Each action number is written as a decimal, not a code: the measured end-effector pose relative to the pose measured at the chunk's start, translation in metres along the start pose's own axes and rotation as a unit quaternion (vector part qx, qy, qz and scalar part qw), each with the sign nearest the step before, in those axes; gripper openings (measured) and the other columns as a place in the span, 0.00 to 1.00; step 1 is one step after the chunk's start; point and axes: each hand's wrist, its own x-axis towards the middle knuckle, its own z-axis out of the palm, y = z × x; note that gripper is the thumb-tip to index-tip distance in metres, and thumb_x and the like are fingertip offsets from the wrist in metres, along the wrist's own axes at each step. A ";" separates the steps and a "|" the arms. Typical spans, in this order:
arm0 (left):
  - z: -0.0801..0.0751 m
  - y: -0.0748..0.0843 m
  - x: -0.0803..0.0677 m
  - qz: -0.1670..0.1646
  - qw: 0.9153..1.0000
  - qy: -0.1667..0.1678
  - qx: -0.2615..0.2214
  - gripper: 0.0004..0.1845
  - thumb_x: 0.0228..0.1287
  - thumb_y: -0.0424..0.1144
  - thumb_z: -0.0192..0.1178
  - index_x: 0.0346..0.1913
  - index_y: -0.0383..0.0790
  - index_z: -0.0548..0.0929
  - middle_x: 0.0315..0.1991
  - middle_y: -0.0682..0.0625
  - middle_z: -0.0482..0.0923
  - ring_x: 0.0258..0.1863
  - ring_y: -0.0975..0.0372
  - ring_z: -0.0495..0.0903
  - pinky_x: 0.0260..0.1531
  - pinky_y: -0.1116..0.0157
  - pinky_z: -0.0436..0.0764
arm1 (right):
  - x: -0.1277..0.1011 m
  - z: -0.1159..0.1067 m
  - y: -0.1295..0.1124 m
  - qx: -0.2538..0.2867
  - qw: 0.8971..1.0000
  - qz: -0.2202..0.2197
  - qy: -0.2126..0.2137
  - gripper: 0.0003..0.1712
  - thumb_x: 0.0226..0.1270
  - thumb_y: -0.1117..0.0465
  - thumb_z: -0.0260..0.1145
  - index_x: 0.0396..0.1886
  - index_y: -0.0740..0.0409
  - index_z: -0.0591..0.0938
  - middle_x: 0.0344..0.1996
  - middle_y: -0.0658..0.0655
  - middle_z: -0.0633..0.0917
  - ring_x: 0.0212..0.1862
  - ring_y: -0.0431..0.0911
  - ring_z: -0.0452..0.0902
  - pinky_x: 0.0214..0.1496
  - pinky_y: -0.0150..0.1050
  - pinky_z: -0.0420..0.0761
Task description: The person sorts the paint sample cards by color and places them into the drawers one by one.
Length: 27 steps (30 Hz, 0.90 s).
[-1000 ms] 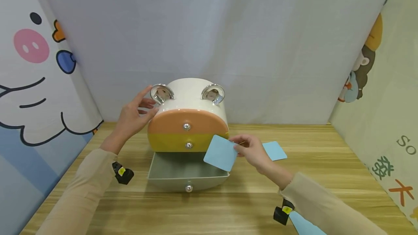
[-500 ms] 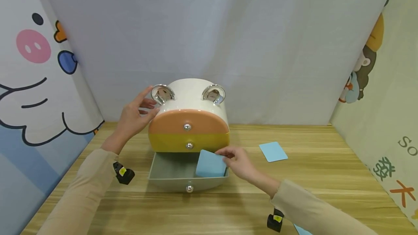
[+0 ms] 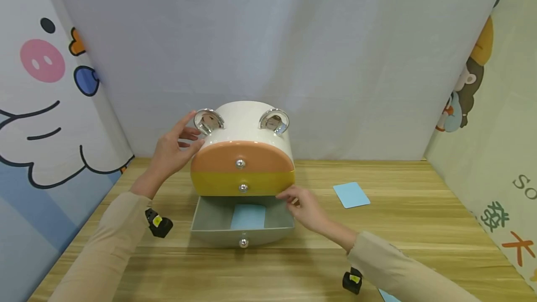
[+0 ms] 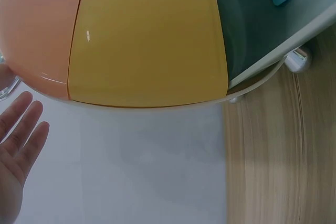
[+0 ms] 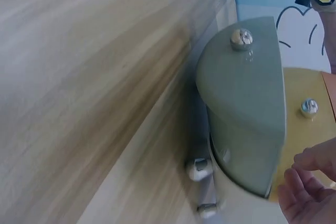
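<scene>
A small rounded cabinet [image 3: 245, 113] with a white top, silver ear-like trims and stacked drawers stands on the table. Its bottom grey-green drawer [image 3: 218, 238] is pulled out, and a light blue square card [image 3: 248, 217] lies inside. My left hand [image 3: 169, 152] touches the cabinet's upper left side near the silver ear; its fingers are spread and extended in the left wrist view. Over the drawer's right rim hovers my right hand [image 3: 305, 206], loosely bent and holding nothing. The orange drawer [image 3: 218, 158] and yellow drawer [image 3: 218, 183] are closed.
To the cabinet's right, another blue card [image 3: 351, 195] lies flat on the wooden table [image 3: 402, 213]. A further blue card [image 3: 388, 296] shows partly beneath the right sleeve. Printed panels flank both sides, and a pale cloth [image 3: 356, 59] hangs behind.
The blue card my right hand pinched was lowered into the grey-green drawer and let go; it now lies inside. My right hand moved left and down, then stayed there. My left hand kept its place.
</scene>
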 end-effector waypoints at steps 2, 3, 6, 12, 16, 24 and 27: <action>0.000 0.000 0.000 0.002 1.000 0.001 0.000 0.36 0.58 0.31 0.60 0.69 0.43 0.58 0.43 0.37 0.78 0.39 0.48 0.79 0.35 0.50 0.80 | -0.002 -0.007 0.003 -0.001 1.000 0.005 0.010 0.14 0.52 0.80 0.57 0.38 0.70 0.82 0.35 0.64 0.82 0.34 0.51 0.77 0.32 0.30 0.79; 0.000 0.000 0.000 0.003 1.000 0.001 0.000 0.36 0.58 0.31 0.60 0.69 0.43 0.58 0.43 0.37 0.78 0.39 0.48 0.79 0.35 0.50 0.80 | -0.002 -0.011 0.005 -0.007 1.000 0.011 0.017 0.14 0.53 0.79 0.58 0.38 0.69 0.82 0.36 0.63 0.82 0.34 0.51 0.77 0.32 0.30 0.79; 0.000 0.000 0.001 0.004 1.000 0.000 0.001 0.36 0.58 0.32 0.60 0.69 0.43 0.58 0.43 0.37 0.78 0.39 0.49 0.79 0.35 0.51 0.80 | -0.006 -0.025 0.011 -0.034 0.998 0.027 0.036 0.13 0.55 0.76 0.60 0.40 0.66 0.82 0.37 0.61 0.83 0.34 0.49 0.78 0.33 0.33 0.79; 0.000 0.000 0.001 0.005 1.000 -0.002 -0.002 0.36 0.58 0.31 0.60 0.69 0.42 0.58 0.43 0.37 0.78 0.39 0.48 0.79 0.35 0.49 0.79 | -0.013 -0.059 0.038 -0.071 0.991 0.083 0.074 0.15 0.57 0.69 0.63 0.46 0.65 0.80 0.39 0.61 0.81 0.38 0.51 0.77 0.38 0.42 0.79; 0.000 -0.001 0.001 0.006 1.000 -0.002 0.001 0.36 0.58 0.32 0.60 0.69 0.41 0.58 0.43 0.37 0.78 0.39 0.48 0.79 0.35 0.49 0.79 | -0.019 -0.078 0.067 -0.100 0.980 0.138 0.104 0.22 0.56 0.63 0.66 0.50 0.69 0.76 0.40 0.65 0.80 0.41 0.57 0.76 0.41 0.48 0.78; 0.000 -0.001 0.000 0.004 1.000 -0.001 -0.001 0.36 0.59 0.32 0.59 0.69 0.43 0.57 0.43 0.37 0.78 0.39 0.48 0.79 0.35 0.50 0.80 | -0.036 -0.100 0.110 -0.140 0.950 0.264 0.088 0.40 0.55 0.54 0.66 0.59 0.76 0.65 0.50 0.75 0.72 0.52 0.65 0.68 0.47 0.55 0.74; 0.000 -0.001 0.001 0.004 1.000 0.000 -0.001 0.36 0.59 0.32 0.59 0.69 0.43 0.57 0.43 0.37 0.78 0.39 0.48 0.79 0.34 0.50 0.80 | -0.042 -0.100 0.120 -0.155 0.942 0.292 0.061 0.45 0.53 0.51 0.67 0.58 0.81 0.62 0.54 0.79 0.67 0.55 0.69 0.63 0.52 0.58 0.70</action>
